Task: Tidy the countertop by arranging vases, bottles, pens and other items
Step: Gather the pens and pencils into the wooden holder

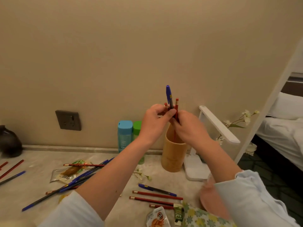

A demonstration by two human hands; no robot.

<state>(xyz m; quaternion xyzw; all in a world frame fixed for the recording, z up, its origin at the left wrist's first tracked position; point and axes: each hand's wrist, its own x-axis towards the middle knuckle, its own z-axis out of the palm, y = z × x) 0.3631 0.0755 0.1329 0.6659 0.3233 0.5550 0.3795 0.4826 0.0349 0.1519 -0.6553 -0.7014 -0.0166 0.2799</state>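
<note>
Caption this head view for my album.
Left hand and right hand hold a pen and pencils above a bamboo cup.

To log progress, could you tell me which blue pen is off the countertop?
The blue pen held upright above the bamboo holder; the others lie flat.

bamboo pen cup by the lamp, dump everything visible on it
The pen cup is a tan cylinder, bamboo by its look, open-topped. It stands upright on the countertop by the wall, between a green-capped bottle and the lamp base. A red pencil, gripped by the right hand, dips inside; that hand hides part of the rim. The left hand grips a blue pen above.
</note>
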